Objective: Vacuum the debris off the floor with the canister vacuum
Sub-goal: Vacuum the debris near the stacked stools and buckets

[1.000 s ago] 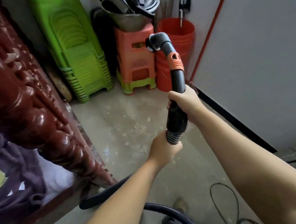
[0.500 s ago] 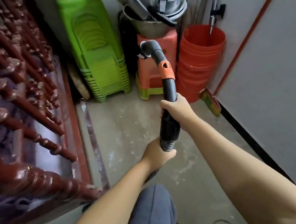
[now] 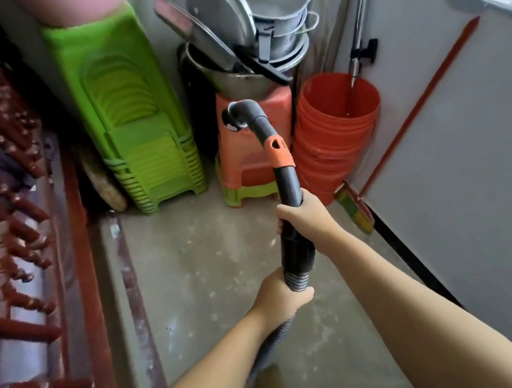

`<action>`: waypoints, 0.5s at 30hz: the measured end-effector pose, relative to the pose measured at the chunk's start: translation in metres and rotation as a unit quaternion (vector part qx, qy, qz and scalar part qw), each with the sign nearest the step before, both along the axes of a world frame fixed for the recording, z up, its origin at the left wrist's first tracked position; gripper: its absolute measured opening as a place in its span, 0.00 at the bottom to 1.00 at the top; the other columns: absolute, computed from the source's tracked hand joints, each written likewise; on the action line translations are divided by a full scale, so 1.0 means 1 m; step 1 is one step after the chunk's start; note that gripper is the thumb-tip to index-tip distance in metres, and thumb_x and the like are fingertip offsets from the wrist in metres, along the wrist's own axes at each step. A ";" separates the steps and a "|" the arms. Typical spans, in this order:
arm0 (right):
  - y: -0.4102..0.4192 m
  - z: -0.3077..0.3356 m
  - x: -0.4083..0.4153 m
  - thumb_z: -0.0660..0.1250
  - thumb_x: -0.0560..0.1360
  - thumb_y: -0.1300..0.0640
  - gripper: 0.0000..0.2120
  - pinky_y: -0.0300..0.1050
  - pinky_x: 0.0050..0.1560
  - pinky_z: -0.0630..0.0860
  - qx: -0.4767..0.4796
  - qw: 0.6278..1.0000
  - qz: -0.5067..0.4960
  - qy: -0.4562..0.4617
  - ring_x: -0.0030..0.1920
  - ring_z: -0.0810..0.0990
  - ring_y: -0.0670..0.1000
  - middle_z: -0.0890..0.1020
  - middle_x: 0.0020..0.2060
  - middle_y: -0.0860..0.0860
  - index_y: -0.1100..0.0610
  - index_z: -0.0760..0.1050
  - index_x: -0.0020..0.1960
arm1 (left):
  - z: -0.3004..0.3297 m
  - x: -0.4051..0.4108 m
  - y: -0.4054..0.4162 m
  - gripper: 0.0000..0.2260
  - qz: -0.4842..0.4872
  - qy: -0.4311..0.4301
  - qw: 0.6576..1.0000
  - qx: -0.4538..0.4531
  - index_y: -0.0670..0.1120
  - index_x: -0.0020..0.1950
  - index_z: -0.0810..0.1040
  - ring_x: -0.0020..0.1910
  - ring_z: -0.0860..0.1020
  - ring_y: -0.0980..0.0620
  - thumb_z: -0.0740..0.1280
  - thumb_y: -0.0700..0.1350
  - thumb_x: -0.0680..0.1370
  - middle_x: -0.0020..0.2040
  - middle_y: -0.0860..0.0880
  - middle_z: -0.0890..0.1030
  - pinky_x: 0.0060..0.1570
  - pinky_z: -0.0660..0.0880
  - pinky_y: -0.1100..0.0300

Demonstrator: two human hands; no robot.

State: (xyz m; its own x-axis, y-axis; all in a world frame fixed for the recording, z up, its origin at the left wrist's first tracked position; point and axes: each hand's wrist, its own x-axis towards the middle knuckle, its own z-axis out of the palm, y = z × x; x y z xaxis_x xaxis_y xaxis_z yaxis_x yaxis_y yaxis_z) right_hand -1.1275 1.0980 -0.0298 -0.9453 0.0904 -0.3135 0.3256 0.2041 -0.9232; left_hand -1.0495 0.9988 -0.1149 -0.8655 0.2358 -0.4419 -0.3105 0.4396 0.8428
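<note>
The right hand (image 3: 306, 219) grips the black vacuum handle (image 3: 287, 189) below its orange collar; the left hand (image 3: 278, 296) grips the ribbed hose (image 3: 295, 279) just beneath. Pale debris (image 3: 212, 266) speckles the concrete floor (image 3: 197, 302), a strip bounded by red railing (image 3: 4, 231) left, white wall (image 3: 480, 193) right, stacked stools (image 3: 138, 128) and buckets (image 3: 335, 135) ahead.

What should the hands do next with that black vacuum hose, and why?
Probably tip the curved black hose handle downward. Its open end sits high, in front of the orange plastic stool, while pale debris specks dot the grey concrete floor. The right hand and left hand already grip the hose.
</note>
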 end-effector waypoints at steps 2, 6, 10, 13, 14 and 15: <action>-0.006 0.000 -0.026 0.65 0.68 0.66 0.08 0.44 0.31 0.76 0.021 1.000 -0.001 0.006 0.25 0.76 0.51 0.77 0.26 0.53 0.59 0.67 0.43 | -0.001 -0.025 -0.003 0.09 0.007 0.001 1.000 -0.005 0.51 0.39 0.71 0.36 0.74 0.53 0.72 0.44 0.71 0.35 0.54 0.76 0.36 0.70 0.64; -0.032 0.005 -0.054 0.65 0.69 0.65 0.09 0.44 0.32 0.76 0.058 0.998 0.039 0.010 0.24 0.77 0.50 0.77 0.26 0.52 0.57 0.67 0.45 | 0.001 -0.045 -0.010 0.10 0.072 -0.021 0.997 0.013 0.51 0.38 0.71 0.34 0.75 0.51 0.73 0.44 0.72 0.33 0.53 0.77 0.35 0.71 0.63; -0.072 0.009 -0.067 0.65 0.69 0.64 0.10 0.39 0.29 0.73 0.100 0.990 0.104 0.012 0.22 0.76 0.47 0.78 0.27 0.51 0.56 0.67 0.47 | -0.006 -0.055 -0.030 0.08 0.129 -0.054 0.989 0.048 0.51 0.41 0.74 0.34 0.77 0.48 0.74 0.45 0.71 0.34 0.51 0.79 0.39 0.74 0.59; -0.093 0.011 -0.072 0.66 0.68 0.64 0.11 0.38 0.27 0.72 0.125 0.982 0.140 0.017 0.22 0.76 0.46 0.78 0.28 0.51 0.55 0.68 0.47 | -0.006 -0.057 -0.041 0.08 0.159 -0.060 0.982 0.078 0.50 0.40 0.74 0.32 0.76 0.52 0.73 0.45 0.71 0.33 0.53 0.78 0.37 0.73 0.61; -0.102 0.011 -0.074 0.66 0.68 0.63 0.11 0.38 0.27 0.73 0.131 0.979 0.155 0.017 0.22 0.77 0.47 0.78 0.28 0.51 0.54 0.68 0.46 | -0.006 -0.058 -0.046 0.07 0.170 -0.062 0.980 0.087 0.49 0.40 0.75 0.32 0.76 0.53 0.73 0.45 0.71 0.32 0.53 0.78 0.37 0.73 0.61; -0.109 0.010 -0.075 0.66 0.68 0.64 0.10 0.38 0.26 0.73 0.132 0.977 0.166 0.013 0.23 0.77 0.47 0.78 0.29 0.51 0.54 0.68 0.46 | -0.007 -0.058 -0.049 0.08 0.181 -0.065 0.977 0.095 0.48 0.40 0.75 0.32 0.76 0.53 0.73 0.47 0.70 0.32 0.53 0.78 0.38 0.73 0.61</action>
State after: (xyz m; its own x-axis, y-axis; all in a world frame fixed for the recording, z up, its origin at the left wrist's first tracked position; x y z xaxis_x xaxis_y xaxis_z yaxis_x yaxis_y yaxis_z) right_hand -1.2025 0.9888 -0.0196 -0.9436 -0.1484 -0.2959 0.1776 0.5273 -0.8309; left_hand -1.1070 0.9499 -0.1216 -0.8471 0.0121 -0.5313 -0.5262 0.1209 0.8417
